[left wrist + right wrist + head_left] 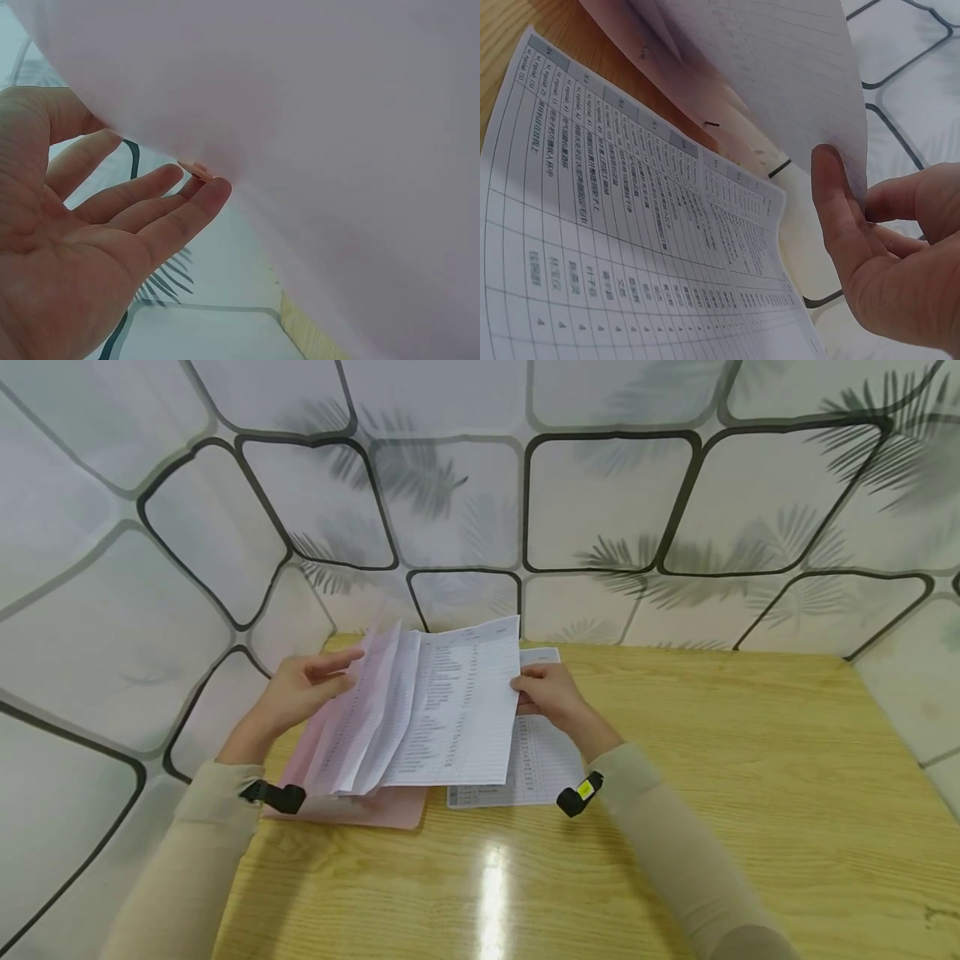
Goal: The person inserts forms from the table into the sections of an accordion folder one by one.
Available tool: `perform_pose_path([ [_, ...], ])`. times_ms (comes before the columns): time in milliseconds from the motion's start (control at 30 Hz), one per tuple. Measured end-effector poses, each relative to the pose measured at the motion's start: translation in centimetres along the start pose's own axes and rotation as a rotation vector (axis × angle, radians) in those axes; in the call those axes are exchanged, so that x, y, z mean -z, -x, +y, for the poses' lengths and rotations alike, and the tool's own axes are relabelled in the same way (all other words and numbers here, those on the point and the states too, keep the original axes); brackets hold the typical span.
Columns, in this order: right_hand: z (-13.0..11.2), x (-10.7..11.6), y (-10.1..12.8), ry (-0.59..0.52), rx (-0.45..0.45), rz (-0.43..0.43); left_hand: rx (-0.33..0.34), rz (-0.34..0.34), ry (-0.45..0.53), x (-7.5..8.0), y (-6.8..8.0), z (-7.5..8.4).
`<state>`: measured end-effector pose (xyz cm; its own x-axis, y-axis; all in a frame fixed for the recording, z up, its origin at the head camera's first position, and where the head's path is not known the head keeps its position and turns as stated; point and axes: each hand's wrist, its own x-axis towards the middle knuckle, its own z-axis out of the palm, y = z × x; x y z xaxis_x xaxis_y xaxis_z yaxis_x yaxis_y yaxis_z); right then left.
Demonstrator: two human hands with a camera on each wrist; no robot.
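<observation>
My right hand (pixel 553 693) pinches the right edge of a printed white sheet (pixel 457 710), thumb on one face and fingers behind. This sheet tilts up beside several other raised pages (pixel 386 718) in a pink folder (pixel 390 810). At the folder's left side, my left hand (pixel 300 693) pinches the edge of its translucent pink cover (pixel 322 135), with the other fingers spread below. A small orange piece (pixel 196 171) shows by those fingertips. Partly hidden under the raised sheet, another printed sheet (pixel 630 210) with a table of rows lies on the tabletop.
The wooden table (pixel 750 793) runs to a wall (pixel 600 502) patterned with dark outlines and leaf shapes. The wall also closes in on the left, near the left arm. Both wrists carry small black cameras (pixel 279 797) over beige sleeves.
</observation>
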<state>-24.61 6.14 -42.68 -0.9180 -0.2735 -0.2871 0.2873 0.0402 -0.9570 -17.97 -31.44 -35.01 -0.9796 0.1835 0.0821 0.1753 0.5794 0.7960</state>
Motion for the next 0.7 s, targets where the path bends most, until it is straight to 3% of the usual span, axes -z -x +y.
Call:
perform_pose_path([
  [700, -0.2, -3.2, 0.0, 0.07, 0.006, -0.017, 0.026, 0.016, -0.001, 0.2, 0.1, 0.0],
])
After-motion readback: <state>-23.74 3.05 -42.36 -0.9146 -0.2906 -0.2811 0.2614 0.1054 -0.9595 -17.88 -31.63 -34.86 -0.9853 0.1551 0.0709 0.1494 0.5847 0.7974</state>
